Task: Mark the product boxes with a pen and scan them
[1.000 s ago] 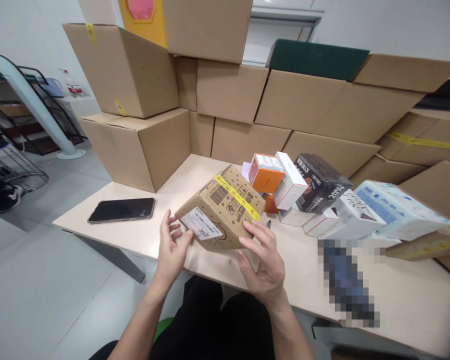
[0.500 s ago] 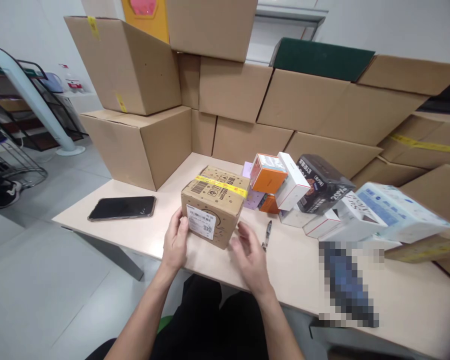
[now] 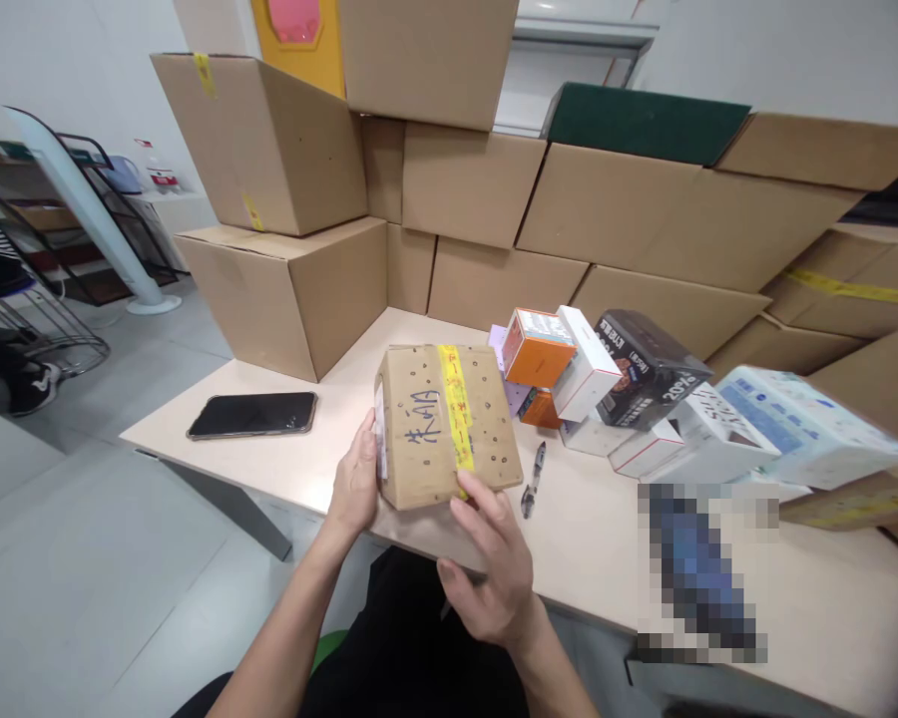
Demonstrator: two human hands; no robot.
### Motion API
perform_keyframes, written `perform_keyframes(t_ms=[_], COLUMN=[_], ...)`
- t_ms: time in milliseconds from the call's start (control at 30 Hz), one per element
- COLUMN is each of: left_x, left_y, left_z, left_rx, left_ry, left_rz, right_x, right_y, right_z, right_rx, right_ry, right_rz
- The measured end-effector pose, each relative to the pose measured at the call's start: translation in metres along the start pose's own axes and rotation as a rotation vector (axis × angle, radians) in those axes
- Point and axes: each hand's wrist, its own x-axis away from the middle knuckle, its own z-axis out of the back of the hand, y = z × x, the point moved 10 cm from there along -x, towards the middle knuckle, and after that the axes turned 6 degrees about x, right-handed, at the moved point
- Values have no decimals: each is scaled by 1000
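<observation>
A small brown cardboard box [image 3: 419,424] is tilted up above the table's front edge, with a handwritten-marked face turned to me. Yellow tape [image 3: 458,404] runs down that face, and a white label [image 3: 381,434] shows edge-on at its left. My left hand [image 3: 357,479] grips the box's left side, its fingers partly hidden behind it. At the lower end of the tape, the fingertips of my right hand [image 3: 494,563] touch the box; its thumb stands apart and the hand grips nothing. A pen [image 3: 534,479] lies just right of the box.
A phone [image 3: 252,414] lies at the table's left. To the right stand an orange box [image 3: 540,351], a black box [image 3: 644,367], a light blue package [image 3: 808,424] and a blurred-out dark item [image 3: 699,568]. Large cartons [image 3: 494,289] are stacked along the back.
The box has turned and tipped, so its handwritten face now shows and the label has swung left. My right hand has moved from beside the box to the tape's lower end.
</observation>
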Motion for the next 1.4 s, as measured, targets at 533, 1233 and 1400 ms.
perform_keyframes(t_ms=[533,1233,1400], left_x=[6,65,70], left_y=[8,126,127], left_z=[7,-61,-60], left_rx=[155,-461,-452], left_ry=[96,-39,-4], left_rz=[-67,-787,-863], right_x=[23,32,27], right_y=[101,140,117], right_z=[53,24,99], right_rx=[413,738,317], right_ry=[68,-543,263], right_rz=[-554,-416,-543])
